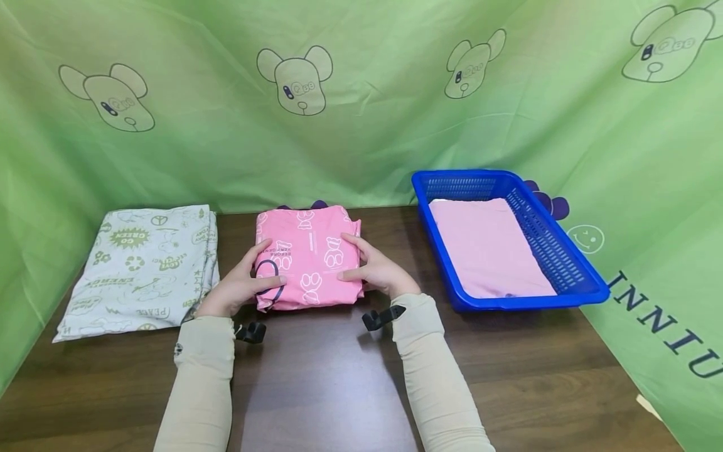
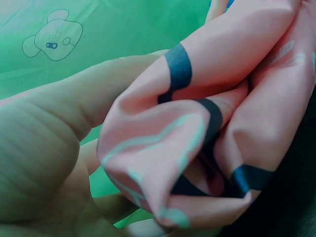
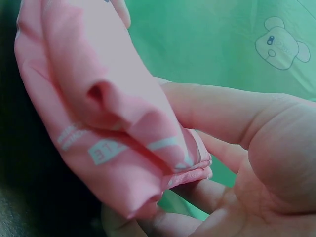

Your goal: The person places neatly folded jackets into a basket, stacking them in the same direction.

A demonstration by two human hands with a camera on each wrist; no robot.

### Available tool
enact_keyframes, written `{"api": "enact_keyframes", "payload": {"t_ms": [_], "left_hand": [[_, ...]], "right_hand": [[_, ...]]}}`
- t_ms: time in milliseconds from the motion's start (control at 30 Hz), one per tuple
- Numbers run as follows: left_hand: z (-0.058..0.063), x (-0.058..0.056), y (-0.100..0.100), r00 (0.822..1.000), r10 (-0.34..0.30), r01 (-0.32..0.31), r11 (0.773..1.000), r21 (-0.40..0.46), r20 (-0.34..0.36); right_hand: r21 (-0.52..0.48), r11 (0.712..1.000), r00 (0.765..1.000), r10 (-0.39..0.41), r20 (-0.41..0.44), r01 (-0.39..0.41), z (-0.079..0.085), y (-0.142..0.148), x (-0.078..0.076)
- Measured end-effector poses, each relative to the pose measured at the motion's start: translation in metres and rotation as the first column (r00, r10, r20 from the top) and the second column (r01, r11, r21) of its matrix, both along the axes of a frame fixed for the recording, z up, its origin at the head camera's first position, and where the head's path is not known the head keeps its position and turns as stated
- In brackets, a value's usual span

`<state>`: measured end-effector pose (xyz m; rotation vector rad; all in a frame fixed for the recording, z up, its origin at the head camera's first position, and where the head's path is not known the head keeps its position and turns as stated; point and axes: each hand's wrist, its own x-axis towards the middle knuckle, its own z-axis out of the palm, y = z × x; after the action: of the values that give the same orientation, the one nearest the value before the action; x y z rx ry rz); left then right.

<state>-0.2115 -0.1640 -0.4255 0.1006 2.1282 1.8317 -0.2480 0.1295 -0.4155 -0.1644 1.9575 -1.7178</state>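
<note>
A folded pink cloth [image 1: 307, 232] with white bear outlines and dark lettering is held between both hands over the table. My left hand [image 1: 240, 285] grips its left edge, the thumb lying on top. On the opposite edge my right hand [image 1: 381, 270] holds it the same way, thumb above. In the left wrist view, the pink cloth [image 2: 138, 128] shows loose folds and dark blue stripes at its edge. The right wrist view shows fingers [image 3: 173, 224] curled beneath the cloth's layered edge.
To the left lies a folded white cloth [image 1: 141, 270] with green print. A blue basket [image 1: 508, 304] stands at the right, with a flat pale pink cloth [image 1: 488, 245] inside. A green curtain [image 1: 367, 132] hangs behind the brown wooden table [image 1: 316, 376].
</note>
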Motion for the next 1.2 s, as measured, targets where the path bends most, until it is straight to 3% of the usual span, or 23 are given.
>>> {"api": "enact_keyframes", "payload": {"t_ms": [367,700,1033,1200], "left_hand": [[0.004,0.000,0.007,1.000,0.028,-0.028,1.000,-0.009,-0.015],[0.008,0.001,0.012,0.995,0.046,-0.046,0.999,-0.002,-0.087],[0.015,0.002,0.018,0.997,0.054,-0.050,0.996,0.069,-0.063],[0.016,0.002,0.022,0.994,0.068,-0.062,0.996,0.065,-0.089]], "right_hand": [[-0.025,1.000,0.999,-0.019,-0.040,0.018,0.003,0.007,0.000],[-0.059,0.998,0.998,-0.027,-0.060,0.024,0.011,0.013,0.002],[0.021,0.999,0.987,-0.024,-0.160,0.028,0.023,0.019,0.007],[0.053,0.998,0.984,-0.030,-0.176,0.040,0.028,0.023,0.008]]}}
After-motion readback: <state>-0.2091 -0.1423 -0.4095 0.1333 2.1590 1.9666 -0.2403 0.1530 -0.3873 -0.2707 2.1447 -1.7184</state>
